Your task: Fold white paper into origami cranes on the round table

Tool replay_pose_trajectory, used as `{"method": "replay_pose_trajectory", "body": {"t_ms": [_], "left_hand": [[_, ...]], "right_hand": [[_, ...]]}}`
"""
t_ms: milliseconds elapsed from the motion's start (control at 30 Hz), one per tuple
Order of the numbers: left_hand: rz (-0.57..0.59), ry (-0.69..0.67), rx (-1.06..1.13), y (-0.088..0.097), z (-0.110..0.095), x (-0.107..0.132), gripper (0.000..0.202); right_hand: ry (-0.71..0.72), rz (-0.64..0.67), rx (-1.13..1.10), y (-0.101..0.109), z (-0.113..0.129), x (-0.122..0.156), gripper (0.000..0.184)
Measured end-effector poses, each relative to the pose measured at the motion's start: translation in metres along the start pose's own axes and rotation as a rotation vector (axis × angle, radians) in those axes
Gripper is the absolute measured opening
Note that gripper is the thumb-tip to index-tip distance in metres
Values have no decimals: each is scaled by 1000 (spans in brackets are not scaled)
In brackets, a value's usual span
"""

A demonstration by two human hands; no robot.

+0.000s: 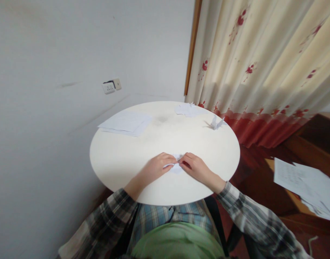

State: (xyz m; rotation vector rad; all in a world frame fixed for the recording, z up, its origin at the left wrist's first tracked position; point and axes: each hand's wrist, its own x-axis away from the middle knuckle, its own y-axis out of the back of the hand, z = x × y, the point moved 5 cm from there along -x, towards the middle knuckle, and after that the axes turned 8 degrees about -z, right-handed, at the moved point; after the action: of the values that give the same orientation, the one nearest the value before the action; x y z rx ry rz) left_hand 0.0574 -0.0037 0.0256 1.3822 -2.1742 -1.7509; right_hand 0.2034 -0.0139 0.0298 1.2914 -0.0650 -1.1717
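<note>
A small piece of folded white paper [177,169] lies on the white round table [165,190], between my two hands near the front. My left hand [160,166] grips its left side, thumb and fingers closed on the paper. From the right, my right hand [194,166] pinches the paper's upper right part, its fingertips almost meeting those of the left. The hands cover much of the paper, so its exact folds are hidden. Farther back on the right stands a folded paper crane [216,123] with raised wings.
A stack of white paper sheets [124,123] lies at the table's back left. More paper pieces [187,109] lie at the back edge. Printed sheets [302,183] rest on a wooden surface to the right. A wall with a socket [108,87] and a flowered curtain [251,72] stand behind.
</note>
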Motion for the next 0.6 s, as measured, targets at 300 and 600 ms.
{"method": "replay_pose_trajectory", "body": {"t_ms": [300, 600], "left_hand": [[3, -14, -34, -2, 1, 0, 25], [19, -34, -37, -1, -2, 0, 25]], "right_hand": [[8, -6, 4, 0, 1, 0, 10], [3, 17, 9, 2, 3, 1, 13]]}}
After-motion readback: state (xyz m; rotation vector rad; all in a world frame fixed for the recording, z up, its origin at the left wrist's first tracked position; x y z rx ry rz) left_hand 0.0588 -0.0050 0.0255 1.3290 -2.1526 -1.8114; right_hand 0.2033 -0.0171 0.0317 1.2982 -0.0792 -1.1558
